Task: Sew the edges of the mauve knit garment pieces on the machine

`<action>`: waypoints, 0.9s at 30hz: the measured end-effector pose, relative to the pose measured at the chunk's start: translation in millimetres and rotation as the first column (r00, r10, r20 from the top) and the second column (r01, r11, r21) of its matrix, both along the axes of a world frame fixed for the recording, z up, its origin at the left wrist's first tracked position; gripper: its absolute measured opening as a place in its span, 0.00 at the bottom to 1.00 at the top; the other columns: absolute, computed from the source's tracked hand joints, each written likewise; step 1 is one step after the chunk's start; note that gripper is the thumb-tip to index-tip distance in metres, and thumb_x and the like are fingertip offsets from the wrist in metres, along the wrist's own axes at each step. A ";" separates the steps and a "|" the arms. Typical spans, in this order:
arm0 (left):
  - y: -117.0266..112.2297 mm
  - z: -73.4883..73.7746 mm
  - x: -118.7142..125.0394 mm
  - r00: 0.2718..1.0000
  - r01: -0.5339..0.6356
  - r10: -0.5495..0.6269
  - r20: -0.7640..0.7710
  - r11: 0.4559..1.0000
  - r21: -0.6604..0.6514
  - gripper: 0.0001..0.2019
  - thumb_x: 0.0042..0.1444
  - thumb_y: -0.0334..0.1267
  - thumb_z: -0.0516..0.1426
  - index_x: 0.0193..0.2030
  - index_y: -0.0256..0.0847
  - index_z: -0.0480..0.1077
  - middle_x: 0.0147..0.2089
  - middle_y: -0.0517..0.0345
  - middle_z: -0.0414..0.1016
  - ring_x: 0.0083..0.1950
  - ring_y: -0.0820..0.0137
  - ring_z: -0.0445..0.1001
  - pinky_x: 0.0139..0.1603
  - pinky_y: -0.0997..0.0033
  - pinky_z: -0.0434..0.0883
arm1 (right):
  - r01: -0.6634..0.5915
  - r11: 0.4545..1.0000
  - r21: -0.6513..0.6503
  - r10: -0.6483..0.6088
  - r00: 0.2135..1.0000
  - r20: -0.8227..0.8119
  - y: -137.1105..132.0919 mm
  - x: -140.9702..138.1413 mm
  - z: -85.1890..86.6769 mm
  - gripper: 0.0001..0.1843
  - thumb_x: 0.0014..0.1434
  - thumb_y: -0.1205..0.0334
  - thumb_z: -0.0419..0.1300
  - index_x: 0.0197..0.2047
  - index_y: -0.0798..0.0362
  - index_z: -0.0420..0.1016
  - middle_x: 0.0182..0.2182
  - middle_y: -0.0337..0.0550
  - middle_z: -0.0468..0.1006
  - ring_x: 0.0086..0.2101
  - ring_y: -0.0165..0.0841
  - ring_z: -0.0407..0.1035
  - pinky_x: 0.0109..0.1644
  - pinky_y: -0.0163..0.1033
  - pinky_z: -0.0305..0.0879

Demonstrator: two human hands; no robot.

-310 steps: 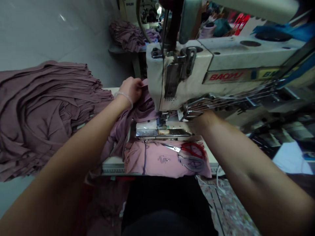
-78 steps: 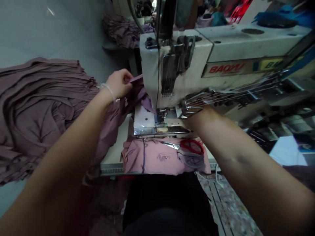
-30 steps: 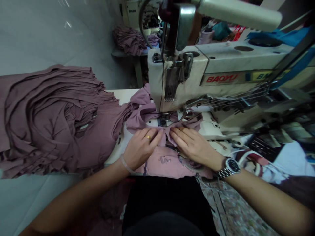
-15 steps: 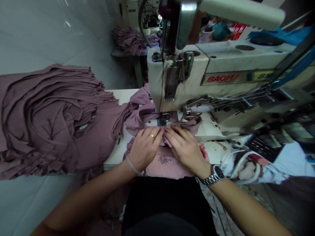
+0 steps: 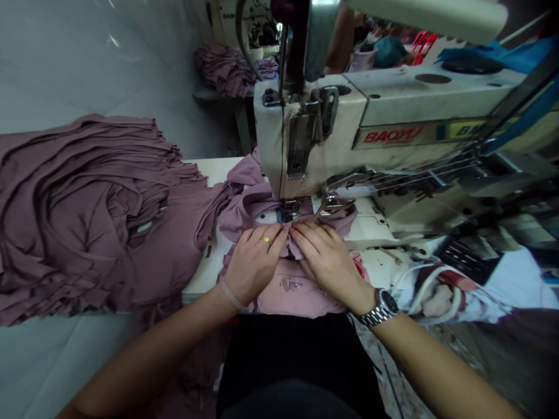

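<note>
A mauve garment (image 5: 244, 203) lies under the needle area of a white sewing machine (image 5: 340, 134), its neckline looped round the presser foot (image 5: 286, 212). My left hand (image 5: 253, 262), wearing a ring and a thin bracelet, pinches the fabric edge just in front of the foot. My right hand (image 5: 325, 259), with a metal watch on the wrist, pinches the same edge right beside it. The fingertips of both hands nearly meet at the seam.
A tall stack of mauve garments (image 5: 82, 209) fills the table (image 5: 205, 273) at my left. A pink cloth (image 5: 288, 294) covers the front edge. A red scissor handle (image 5: 360, 269) peeks out by my right hand. Another machine and garment pile (image 5: 227, 67) stand behind.
Earlier my left hand held fabric up behind the machine head and my right reached under it. Both hands have since come to the front and pushed the fabric edge closer to the foot.
</note>
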State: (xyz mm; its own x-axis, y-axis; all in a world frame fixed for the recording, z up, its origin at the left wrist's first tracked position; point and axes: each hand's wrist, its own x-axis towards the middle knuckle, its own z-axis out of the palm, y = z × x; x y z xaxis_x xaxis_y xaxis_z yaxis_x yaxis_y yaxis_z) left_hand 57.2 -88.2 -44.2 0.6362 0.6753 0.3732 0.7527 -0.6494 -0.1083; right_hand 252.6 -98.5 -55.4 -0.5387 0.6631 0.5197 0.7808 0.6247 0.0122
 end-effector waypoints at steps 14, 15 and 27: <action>9.1 3.4 -4.3 0.999 0.048 -0.048 -0.018 0.999 0.005 0.18 0.63 0.30 0.52 0.60 0.32 0.66 0.60 0.44 0.70 0.58 0.59 0.69 0.53 0.59 0.69 | 0.012 0.997 -0.078 -0.015 0.999 -0.033 9.9 0.4 2.8 0.20 0.65 0.64 0.51 0.58 0.62 0.68 0.56 0.52 0.72 0.55 0.43 0.63 0.58 0.51 0.61; 10.0 4.0 -6.6 0.996 0.088 -0.088 -0.006 0.996 0.012 0.17 0.63 0.30 0.52 0.58 0.32 0.68 0.58 0.45 0.71 0.56 0.59 0.70 0.52 0.60 0.70 | -0.014 0.997 -0.077 0.009 0.998 -0.065 9.3 1.7 2.1 0.19 0.65 0.65 0.51 0.57 0.61 0.69 0.55 0.51 0.72 0.54 0.42 0.64 0.58 0.50 0.61; 18.5 5.4 -9.5 0.975 0.182 -0.186 0.123 0.982 0.039 0.12 0.65 0.36 0.53 0.51 0.34 0.71 0.50 0.48 0.76 0.49 0.63 0.74 0.47 0.62 0.74 | -0.054 0.995 -0.084 0.036 0.978 -0.206 9.9 -4.6 5.6 0.13 0.63 0.67 0.54 0.49 0.61 0.74 0.45 0.51 0.77 0.46 0.39 0.66 0.50 0.47 0.67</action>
State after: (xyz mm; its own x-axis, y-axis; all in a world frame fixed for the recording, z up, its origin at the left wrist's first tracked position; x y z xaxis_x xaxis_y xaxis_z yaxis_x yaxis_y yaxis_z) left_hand 47.7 -69.6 -38.8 0.6955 0.5393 0.4747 0.6292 -0.7762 -0.0400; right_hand 247.9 -88.7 -49.9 -0.4579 0.6889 0.5620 0.7322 0.6507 -0.2012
